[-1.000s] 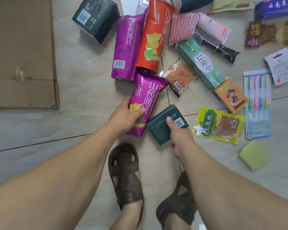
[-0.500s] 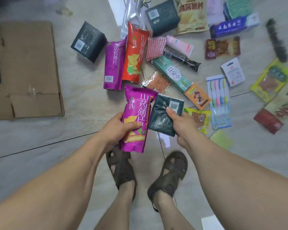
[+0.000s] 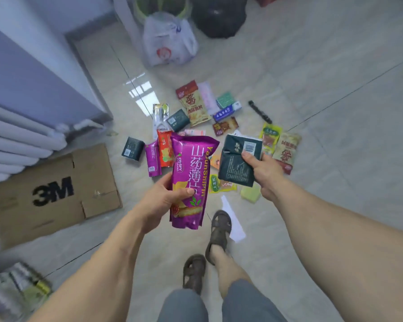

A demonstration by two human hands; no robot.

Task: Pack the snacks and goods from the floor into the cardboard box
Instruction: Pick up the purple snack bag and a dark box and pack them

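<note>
Your left hand (image 3: 165,201) grips the puffy purple foil chip bag (image 3: 191,180) mid-body, right of the flat brown cardboard box (image 3: 54,194): light, slippery, crushable, so hold gently. Your right hand (image 3: 263,173) pinches the soft dark-green packet (image 3: 236,163).

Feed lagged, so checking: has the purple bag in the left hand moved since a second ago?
Yes. The purple bag has come up off the floor; the left hand holds it well above the red bag it lay beside.
</note>
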